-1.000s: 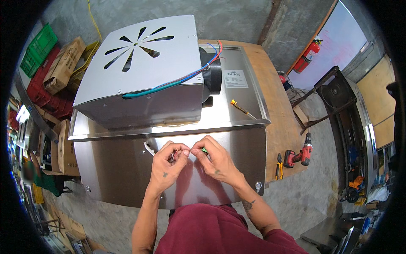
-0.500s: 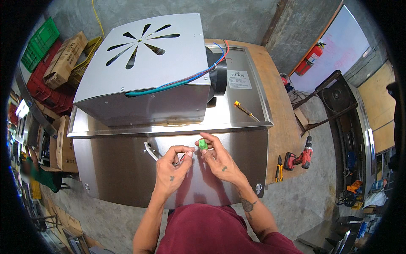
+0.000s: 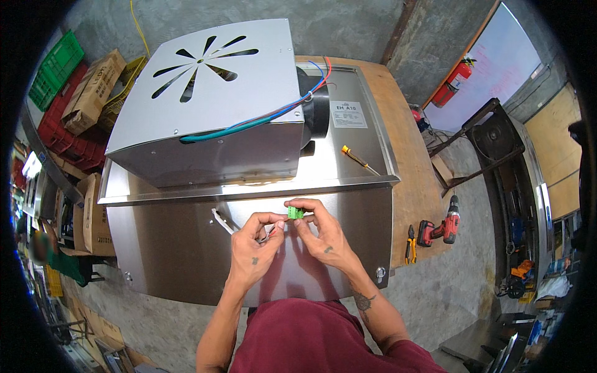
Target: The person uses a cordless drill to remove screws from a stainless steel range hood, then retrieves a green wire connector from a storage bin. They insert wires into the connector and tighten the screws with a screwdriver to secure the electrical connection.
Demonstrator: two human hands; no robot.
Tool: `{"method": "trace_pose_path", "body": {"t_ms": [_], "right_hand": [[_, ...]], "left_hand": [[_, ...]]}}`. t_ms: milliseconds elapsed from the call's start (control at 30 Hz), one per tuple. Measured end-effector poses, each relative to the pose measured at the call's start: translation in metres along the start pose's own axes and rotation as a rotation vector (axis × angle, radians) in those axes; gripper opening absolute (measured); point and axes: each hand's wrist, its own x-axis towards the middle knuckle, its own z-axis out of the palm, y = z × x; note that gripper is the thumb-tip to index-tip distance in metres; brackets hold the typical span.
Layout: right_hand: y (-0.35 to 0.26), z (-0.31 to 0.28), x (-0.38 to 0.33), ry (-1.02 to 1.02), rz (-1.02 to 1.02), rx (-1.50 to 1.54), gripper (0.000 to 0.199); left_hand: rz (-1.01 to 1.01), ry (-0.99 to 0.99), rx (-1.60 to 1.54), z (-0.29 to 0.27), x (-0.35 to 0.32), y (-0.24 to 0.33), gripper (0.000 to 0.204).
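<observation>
Green connector (image 3: 295, 213) is small and blocky, pinched between the fingers of the right hand (image 3: 322, 233) above a steel panel (image 3: 168, 248). Fingers of the left hand (image 3: 254, 242) grasp a thin reddish wire (image 3: 270, 234) and partly hide it. Behind stands a grey metal box (image 3: 230, 149); a yellow screwdriver (image 3: 357, 158) lies to its right, while pliers (image 3: 411, 247) and a red drill (image 3: 440, 229) rest on the wooden tabletop (image 3: 413, 180).

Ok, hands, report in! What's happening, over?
Left hand: pinching thin wire. Right hand: holding green connector. Wire close to connector. Screwdriver beyond, out of the way.
</observation>
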Motion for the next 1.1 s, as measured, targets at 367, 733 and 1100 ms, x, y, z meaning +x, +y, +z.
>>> {"method": "trace_pose_path", "body": {"t_ms": [367,733,1100], "right_hand": [[0.002,0.002,-0.001,0.002,-0.021,-0.006,0.035],[-0.006,-0.002,-0.001,0.018,-0.193,-0.220,0.035],[-0.011,-0.005,-0.005,0.021,-0.157,-0.178,0.039]], "left_hand": [[-0.014,0.004,0.099,-0.002,0.001,0.003,0.016],[0.089,0.050,0.275,-0.005,0.003,0.009,0.022],[0.179,0.043,0.343,-0.003,0.003,0.011,0.020]]}}
